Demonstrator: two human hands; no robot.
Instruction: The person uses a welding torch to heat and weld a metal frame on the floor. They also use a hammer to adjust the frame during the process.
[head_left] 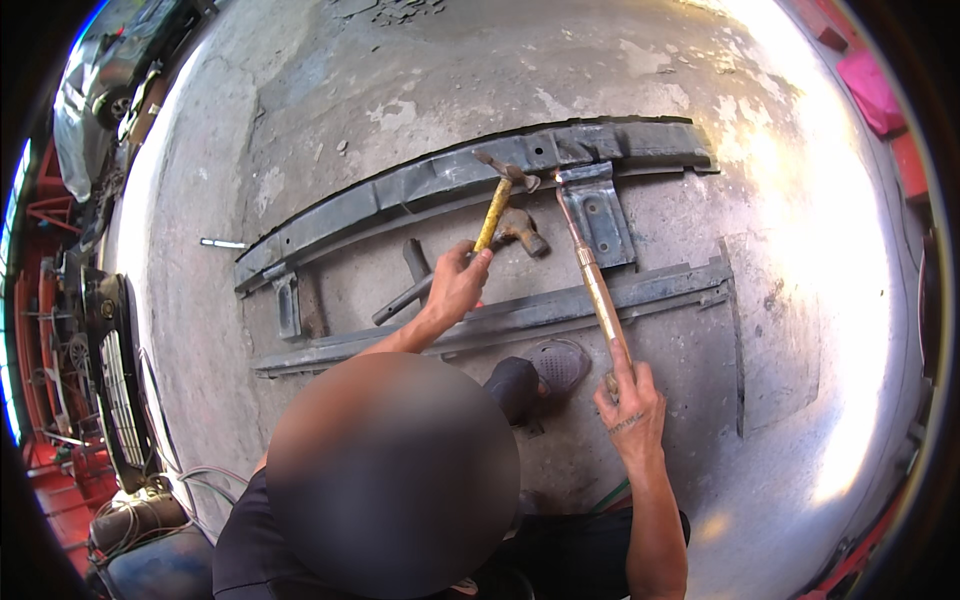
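Observation:
My left hand [458, 285] is closed around the yellow handle of a claw hammer [493, 217]; its rusty head rests at or just over the lower edge of a long, dented dark metal beam [400, 195]. My right hand [633, 408] grips a brass gas torch [597, 290], forefinger laid along its body. The thin torch tip reaches the corner where a bracket [597, 215] meets the beam, with a small bright spot there. Beneath the left hand lies a second, rusty hammer [522, 232]; a dark metal tube [400, 300] beside it may be its handle.
A second metal rail [480, 322] lies nearer me, my shoe [558, 366] beside it. A smaller bracket [287, 305] hangs from the beam's left end. Hoses [205, 478] and a car grille [118, 385] are at left. A flat plate [775, 335] lies at right on the concrete floor.

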